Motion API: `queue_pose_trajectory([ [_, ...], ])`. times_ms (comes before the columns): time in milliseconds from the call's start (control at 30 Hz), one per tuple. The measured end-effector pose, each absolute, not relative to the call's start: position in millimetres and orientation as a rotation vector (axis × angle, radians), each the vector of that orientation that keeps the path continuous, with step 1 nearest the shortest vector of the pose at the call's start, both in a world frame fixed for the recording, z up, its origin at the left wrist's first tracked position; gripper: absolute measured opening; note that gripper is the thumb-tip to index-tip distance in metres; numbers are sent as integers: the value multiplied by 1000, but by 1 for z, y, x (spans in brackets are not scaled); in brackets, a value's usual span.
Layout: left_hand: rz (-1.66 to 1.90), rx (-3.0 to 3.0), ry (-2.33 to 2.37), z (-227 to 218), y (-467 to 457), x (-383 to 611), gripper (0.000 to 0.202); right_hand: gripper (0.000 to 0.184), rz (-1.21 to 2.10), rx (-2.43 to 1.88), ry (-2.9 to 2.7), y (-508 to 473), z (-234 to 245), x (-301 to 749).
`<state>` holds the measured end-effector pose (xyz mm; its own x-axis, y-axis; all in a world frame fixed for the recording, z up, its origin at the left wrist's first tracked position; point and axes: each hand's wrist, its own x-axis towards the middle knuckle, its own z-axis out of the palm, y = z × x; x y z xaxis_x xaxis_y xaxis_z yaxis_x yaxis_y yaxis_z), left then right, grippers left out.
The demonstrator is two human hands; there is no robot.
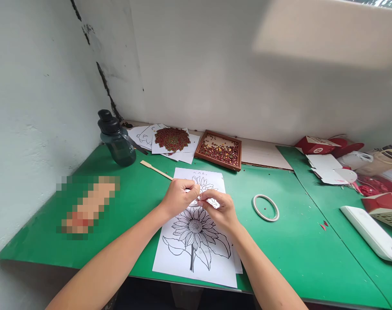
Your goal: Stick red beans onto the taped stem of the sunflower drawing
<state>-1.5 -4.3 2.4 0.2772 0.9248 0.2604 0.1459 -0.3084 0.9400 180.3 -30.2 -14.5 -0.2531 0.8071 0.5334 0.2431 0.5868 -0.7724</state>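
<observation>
While my left hand (182,196) and my right hand (220,206) meet above the far edge of the sunflower sheet (196,249), their fingers are pinched together, tip near tip. Something small and pale seems to be between them, but I cannot tell what. The sheet lies before me, overlapping a second sheet (215,177) on its far side. If my pinch becomes loose, so small a thing could drop and be lost on the white paper. Both sheets look unfixed, so a brush of my right forearm could shift them. Beyond the sheet is the tray (217,162) of seeds; a careless knock could spill them.

The table (128,198) is green and smooth. To the right of the sheet lies a tape ring (270,219); far to its left stands a bottle (118,144). Behind everything rises a pale wall (196,64), with a dark crack (102,75) far left of the sheet.
</observation>
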Motion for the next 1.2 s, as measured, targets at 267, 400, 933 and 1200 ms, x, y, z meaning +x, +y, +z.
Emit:
queue_pose_trajectory([
  [267, 1106, 1653, 977, 4, -4, -3, 44, 12, 739, -846, -1809, -32, -11, 182],
  [400, 1084, 1589, 962, 9, -2, -4, 45, 7, 754, -815, -1722, -34, -8, 181],
  [933, 1074, 1519, 963, 6, 1, -1, 47, 24, 594, -712, -1797, -33, -3, 185],
  [1200, 1081, 1531, 971, 1, 3, -3, 48, 17, 660, -760, -1843, -30, -4, 187],
])
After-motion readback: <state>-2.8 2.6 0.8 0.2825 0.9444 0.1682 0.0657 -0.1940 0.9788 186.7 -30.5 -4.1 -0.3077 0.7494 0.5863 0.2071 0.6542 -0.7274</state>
